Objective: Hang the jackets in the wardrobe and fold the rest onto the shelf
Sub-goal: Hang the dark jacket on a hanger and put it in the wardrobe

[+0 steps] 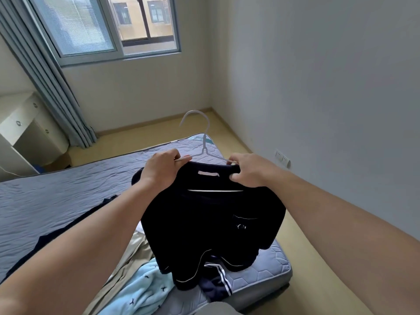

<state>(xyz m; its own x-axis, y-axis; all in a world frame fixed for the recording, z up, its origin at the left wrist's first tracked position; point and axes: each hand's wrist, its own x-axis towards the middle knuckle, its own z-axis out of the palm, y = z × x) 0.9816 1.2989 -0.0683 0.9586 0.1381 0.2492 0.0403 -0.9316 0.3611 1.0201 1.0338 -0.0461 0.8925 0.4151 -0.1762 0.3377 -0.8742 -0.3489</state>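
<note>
A black jacket (211, 223) with white piping hangs in the air above the bed, partly on a pale grey hanger (203, 142) whose hook points up. My left hand (159, 171) grips the hanger's left arm and the jacket's shoulder. My right hand (247, 170) pinches the jacket's collar at the hanger's right arm. Below the jacket lie a light blue fleece garment (141, 289), a beige garment (134, 253) and a navy piece with white stripes (218, 283). Another dark garment (68, 226) is spread to the left. No wardrobe is in view.
The bed has a grey-blue quilted mattress (79, 185). A white desk with drawers (20, 123) stands at the left by grey curtains (56, 87) and a window (109, 26). Yellowish floor (295, 258) runs along the right wall, which carries a socket plate (281, 158).
</note>
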